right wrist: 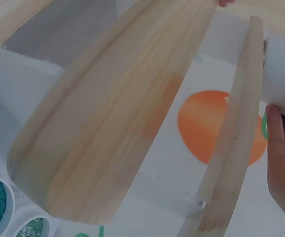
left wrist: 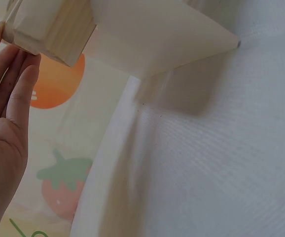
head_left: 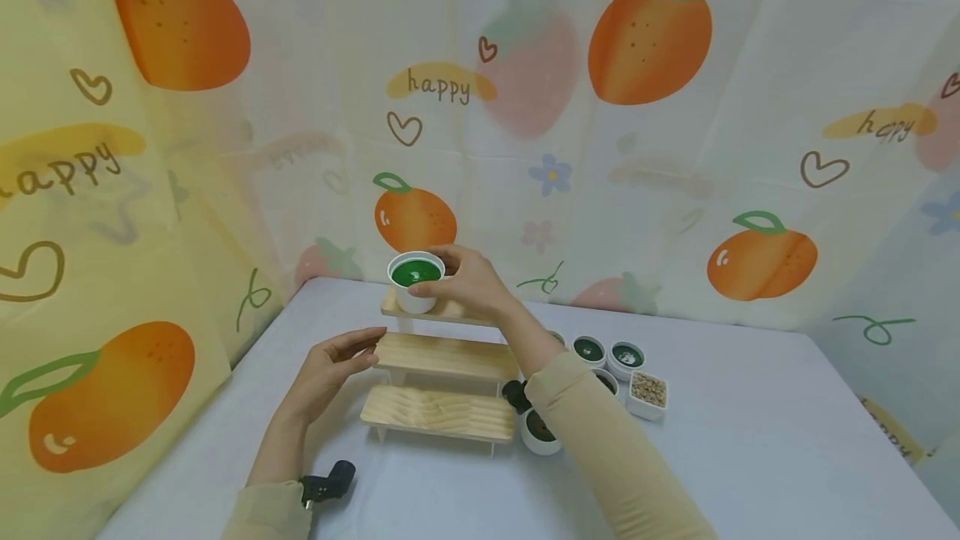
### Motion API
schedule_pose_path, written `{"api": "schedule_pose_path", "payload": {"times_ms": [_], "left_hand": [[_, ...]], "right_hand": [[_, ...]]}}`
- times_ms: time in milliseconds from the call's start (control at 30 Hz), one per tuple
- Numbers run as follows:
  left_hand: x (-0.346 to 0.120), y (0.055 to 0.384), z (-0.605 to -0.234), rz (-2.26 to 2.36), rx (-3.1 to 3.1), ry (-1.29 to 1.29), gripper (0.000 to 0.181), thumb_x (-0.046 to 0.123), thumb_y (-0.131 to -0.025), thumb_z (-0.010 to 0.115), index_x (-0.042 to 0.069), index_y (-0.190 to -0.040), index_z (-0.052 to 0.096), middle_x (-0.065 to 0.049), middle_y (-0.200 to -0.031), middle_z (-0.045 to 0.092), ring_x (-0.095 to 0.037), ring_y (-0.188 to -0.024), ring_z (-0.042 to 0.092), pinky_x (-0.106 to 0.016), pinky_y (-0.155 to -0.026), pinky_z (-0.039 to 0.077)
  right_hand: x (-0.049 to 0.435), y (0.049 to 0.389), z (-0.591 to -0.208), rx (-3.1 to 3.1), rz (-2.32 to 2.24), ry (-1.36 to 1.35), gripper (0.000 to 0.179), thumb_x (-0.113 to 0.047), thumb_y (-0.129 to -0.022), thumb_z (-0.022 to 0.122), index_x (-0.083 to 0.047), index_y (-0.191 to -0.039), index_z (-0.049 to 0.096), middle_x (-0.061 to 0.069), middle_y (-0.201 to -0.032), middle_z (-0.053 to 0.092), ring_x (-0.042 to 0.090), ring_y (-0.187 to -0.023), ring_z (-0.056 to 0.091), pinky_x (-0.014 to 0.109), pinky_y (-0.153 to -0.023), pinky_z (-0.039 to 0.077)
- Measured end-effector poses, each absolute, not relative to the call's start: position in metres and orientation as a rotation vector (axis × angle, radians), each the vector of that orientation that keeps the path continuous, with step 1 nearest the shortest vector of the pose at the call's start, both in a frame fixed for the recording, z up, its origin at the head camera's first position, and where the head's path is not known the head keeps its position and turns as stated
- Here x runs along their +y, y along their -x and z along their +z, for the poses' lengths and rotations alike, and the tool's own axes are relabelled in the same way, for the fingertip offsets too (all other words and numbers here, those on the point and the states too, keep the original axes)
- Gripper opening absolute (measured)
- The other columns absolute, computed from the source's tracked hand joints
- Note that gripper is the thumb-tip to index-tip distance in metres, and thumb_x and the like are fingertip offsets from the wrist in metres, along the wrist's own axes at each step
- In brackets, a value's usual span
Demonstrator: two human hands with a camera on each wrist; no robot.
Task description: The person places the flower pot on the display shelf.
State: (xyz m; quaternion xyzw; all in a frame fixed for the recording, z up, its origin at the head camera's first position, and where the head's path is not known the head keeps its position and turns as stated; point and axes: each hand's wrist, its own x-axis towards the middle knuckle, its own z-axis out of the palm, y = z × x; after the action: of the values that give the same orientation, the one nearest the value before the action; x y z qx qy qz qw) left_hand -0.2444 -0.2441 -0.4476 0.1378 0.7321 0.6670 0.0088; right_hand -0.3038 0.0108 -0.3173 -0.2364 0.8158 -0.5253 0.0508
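My right hand (head_left: 468,282) grips a small white cup (head_left: 416,273) with green contents by its right side, thumb in front. The cup stands upright at the left end of the top tier of a three-tier wooden stand (head_left: 450,357). In the right wrist view, the white cup (right wrist: 283,69) shows partly at the right edge, beside the narrow top board (right wrist: 231,148). My left hand (head_left: 333,365) pinches the left end of the middle board. In the left wrist view, its thumb and fingers (left wrist: 21,94) meet the end of that wooden board (left wrist: 58,29).
Right of the stand are several white cups (head_left: 588,350) with green or dark contents and a square white dish (head_left: 648,394) of beige bits. One cup (head_left: 540,432) sits close to the lowest board. A fruit-printed cloth (head_left: 645,157) hangs behind the white table (head_left: 750,440).
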Motion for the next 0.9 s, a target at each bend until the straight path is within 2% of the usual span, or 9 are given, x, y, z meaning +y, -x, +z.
{"api": "schedule_pose_path", "payload": {"times_ms": [233, 567, 900], "left_hand": [[-0.2433, 0.2431, -0.4466, 2.082, 2.288, -0.410, 0.052, 0.012, -0.093, 0.068, -0.005, -0.139, 0.051, 0.023, -0.122, 0.066, 0.007, -0.119, 0.056, -0.008, -0.099, 0.047], [-0.2442, 0.2435, -0.4474, 2.089, 2.276, -0.431, 0.052, 0.012, -0.093, 0.067, -0.005, -0.138, 0.051, 0.022, -0.123, 0.065, 0.007, -0.119, 0.056, -0.009, -0.099, 0.047], [-0.2440, 0.2445, -0.4481, 2.098, 2.275, -0.434, 0.050, 0.011, -0.092, 0.068, -0.005, -0.137, 0.052, 0.022, -0.122, 0.067, 0.007, -0.118, 0.057, -0.009, -0.099, 0.048]], "right_hand": [[0.0076, 0.3050, -0.3193, 2.481, -1.631, 0.680, 0.060, -0.032, -0.079, 0.082, -0.017, -0.132, 0.061, 0.002, -0.122, 0.069, 0.017, -0.108, 0.065, 0.030, -0.092, 0.052], [0.0055, 0.3068, -0.3213, 2.499, -1.609, 0.640, 0.065, -0.035, -0.079, 0.081, -0.016, -0.137, 0.057, 0.002, -0.128, 0.066, 0.020, -0.118, 0.063, 0.037, -0.101, 0.052], [0.0056, 0.3058, -0.3221, 2.480, -1.621, 0.653, 0.065, -0.034, -0.080, 0.080, -0.016, -0.138, 0.056, 0.003, -0.128, 0.066, 0.021, -0.118, 0.062, 0.038, -0.101, 0.052]]}}
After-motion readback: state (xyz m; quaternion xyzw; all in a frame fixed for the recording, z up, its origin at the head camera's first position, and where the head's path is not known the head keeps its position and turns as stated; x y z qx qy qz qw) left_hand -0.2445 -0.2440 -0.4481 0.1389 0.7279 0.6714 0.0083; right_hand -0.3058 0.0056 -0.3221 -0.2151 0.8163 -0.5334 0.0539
